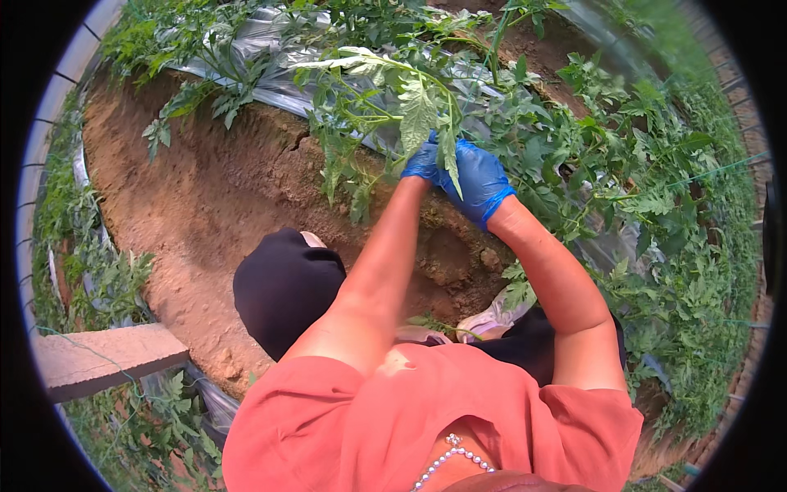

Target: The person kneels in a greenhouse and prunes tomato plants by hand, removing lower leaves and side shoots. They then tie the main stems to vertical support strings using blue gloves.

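Observation:
My left hand and my right hand, both in blue disposable gloves, meet at a leafy tomato plant in front of me. A shoot with pale leaf undersides arches over them, and one long leaf hangs down across the gloves. Behind that leaf the two hands touch or overlap. My right hand looks curled, its back turned up. Leaves and glove hide most of the fingertips, so what lies between them does not show. Silvery plastic mulch film covers the bed under the plants.
A bare soil path runs along the left, beside the bed's crumbly edge. Dense tomato plants fill the right. A concrete beam juts in at lower left. Green twine crosses at right. My covered shoes stand close to the bed.

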The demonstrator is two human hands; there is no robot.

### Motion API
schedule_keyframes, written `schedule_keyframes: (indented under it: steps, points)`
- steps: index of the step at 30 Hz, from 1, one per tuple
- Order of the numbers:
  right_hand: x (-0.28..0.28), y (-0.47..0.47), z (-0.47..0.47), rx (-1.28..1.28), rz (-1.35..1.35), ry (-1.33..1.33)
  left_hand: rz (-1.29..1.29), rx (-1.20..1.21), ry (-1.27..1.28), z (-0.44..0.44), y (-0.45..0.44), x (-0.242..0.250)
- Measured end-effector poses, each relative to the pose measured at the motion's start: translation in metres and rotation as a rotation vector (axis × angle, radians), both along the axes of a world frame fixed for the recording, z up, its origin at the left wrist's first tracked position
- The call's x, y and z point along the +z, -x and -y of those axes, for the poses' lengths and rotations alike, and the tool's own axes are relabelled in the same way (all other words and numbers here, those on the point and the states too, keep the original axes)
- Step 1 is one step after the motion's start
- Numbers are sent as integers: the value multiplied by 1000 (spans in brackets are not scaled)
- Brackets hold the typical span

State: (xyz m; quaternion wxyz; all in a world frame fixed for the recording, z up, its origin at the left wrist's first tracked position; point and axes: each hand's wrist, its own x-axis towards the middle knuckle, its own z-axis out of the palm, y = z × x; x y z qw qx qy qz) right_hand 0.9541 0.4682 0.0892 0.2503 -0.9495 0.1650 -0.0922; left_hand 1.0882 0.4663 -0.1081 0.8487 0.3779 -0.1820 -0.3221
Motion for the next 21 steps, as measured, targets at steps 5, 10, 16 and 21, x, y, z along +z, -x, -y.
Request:
schedule_keyframes:
  steps: [5, 10, 16, 21]
  points:
    - [-31, -23, -3, -91, 238, 160, 349, 72, -111, 13, 5, -20]
    - [-37, -25, 4, -442, 765, 29, 378, 105, -123, 6, 27, 39]
    - [12, -29, 69, -235, 929, -764, 121, 2, -37, 4, 32, 61]
    - [37, -42, 77, 73, 651, -890, -62, 186, -39, 16, 25, 72]
